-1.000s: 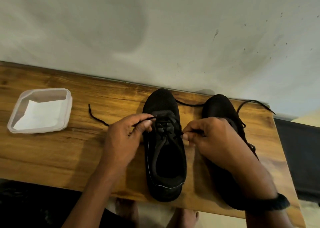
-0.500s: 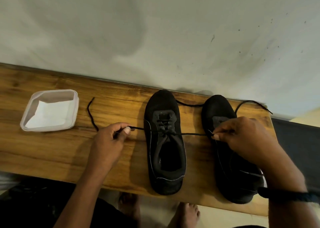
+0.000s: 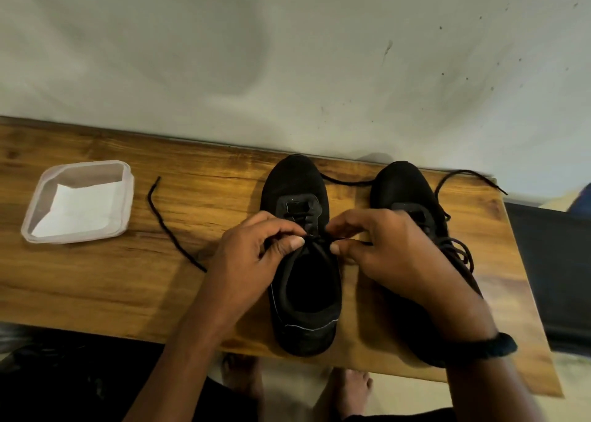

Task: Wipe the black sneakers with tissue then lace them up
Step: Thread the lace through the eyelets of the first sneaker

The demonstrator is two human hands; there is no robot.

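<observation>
Grip, left hand [image 3: 252, 255]: my thumb and forefinger pinch the black lace [image 3: 315, 238] at the throat of the left sneaker [image 3: 303, 312].
Grip, right hand [image 3: 387, 248]: pinches the same lace from the other side; my two thumbs nearly meet over the tongue.
Bare feet [image 3: 348, 386]: on the floor [image 3: 287, 393], below the table's near edge.
Black band [image 3: 489, 346]: on my right wrist.
Left sneaker: on the table [image 3: 96, 287], toe towards the wall, heel at the near edge.
Right sneaker [image 3: 403, 188]: just beside it, partly under my right forearm, laces loose.
Loose lace end [image 3: 169, 233]: trailing left across the wood.
Clear tub [image 3: 92, 172]: far left, well apart from the sneakers, white tissue [image 3: 80, 210] inside.
Wall [image 3: 287, 53]: pale, behind the table.
</observation>
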